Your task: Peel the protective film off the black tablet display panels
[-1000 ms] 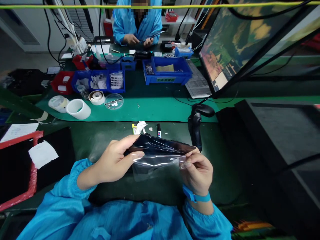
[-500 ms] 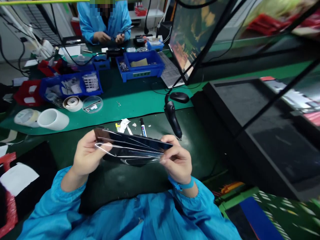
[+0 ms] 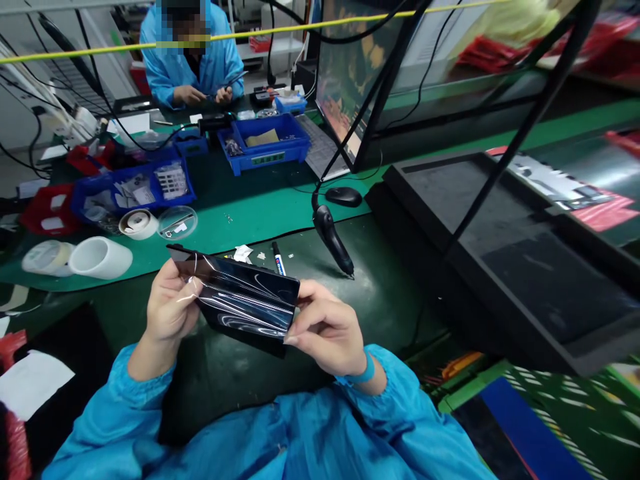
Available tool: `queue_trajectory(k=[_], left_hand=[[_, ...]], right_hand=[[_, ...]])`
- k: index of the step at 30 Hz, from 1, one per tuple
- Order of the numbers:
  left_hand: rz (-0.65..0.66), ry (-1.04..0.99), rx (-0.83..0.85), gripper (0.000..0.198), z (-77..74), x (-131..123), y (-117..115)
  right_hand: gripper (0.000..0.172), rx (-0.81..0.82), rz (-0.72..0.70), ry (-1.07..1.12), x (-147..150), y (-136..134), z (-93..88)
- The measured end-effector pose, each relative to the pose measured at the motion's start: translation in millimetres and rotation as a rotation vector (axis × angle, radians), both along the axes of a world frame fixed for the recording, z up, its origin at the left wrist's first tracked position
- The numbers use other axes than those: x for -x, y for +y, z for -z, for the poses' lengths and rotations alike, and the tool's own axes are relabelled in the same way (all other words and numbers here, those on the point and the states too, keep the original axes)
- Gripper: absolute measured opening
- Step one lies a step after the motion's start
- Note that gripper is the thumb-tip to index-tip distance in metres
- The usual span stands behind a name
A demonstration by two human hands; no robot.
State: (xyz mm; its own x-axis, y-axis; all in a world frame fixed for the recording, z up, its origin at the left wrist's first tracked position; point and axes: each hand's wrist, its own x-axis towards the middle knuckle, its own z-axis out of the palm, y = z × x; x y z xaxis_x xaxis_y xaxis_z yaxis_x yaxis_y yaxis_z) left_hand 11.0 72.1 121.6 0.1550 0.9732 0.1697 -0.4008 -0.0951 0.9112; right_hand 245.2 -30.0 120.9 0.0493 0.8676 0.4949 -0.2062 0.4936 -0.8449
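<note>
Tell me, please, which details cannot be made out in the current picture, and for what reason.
All in the head view:
- Back of the black panel: faces away from the camera.
- Some fingertips of the left hand: hidden behind the panel.
- Label on the blue bin: lettering too small.
- Red wrapping: cut off by the left edge.
- Red bags: blurred.

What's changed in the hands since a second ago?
The view swung right. The dark panel has tipped to show more of its face; the clear film, hanging below before, now stretches across it. Left hand and right hand keep their grip. Marker and mouse stayed put.
</note>
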Motion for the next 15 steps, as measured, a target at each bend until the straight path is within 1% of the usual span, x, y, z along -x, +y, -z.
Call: queue_trajectory(k=[3,6,10,15], left_hand=[[0.025,-0.018,-0.014,0.025,1.1,0.2,1.5],[0.024,-0.026,-0.031,0.027,2.2,1.7,2.0],[-0.035,0.005,-0.053,0.030,4.5,5.3,1.2],[-0.133,0.058,-0.100,0.034,3.6,5.4,-0.3]], right_hand=[[0.006,-0.003,0.016,-0.025,0.8,-0.2,-1.6],[0.006,-0.028,0.016,-0.036,1.4,0.4,-1.5],[0.006,-0.038,0.041,-0.055,1.3,1.2,1.1],[0.007,0.001,0.068,-0.055,-1.4,-0.1,4.3]])
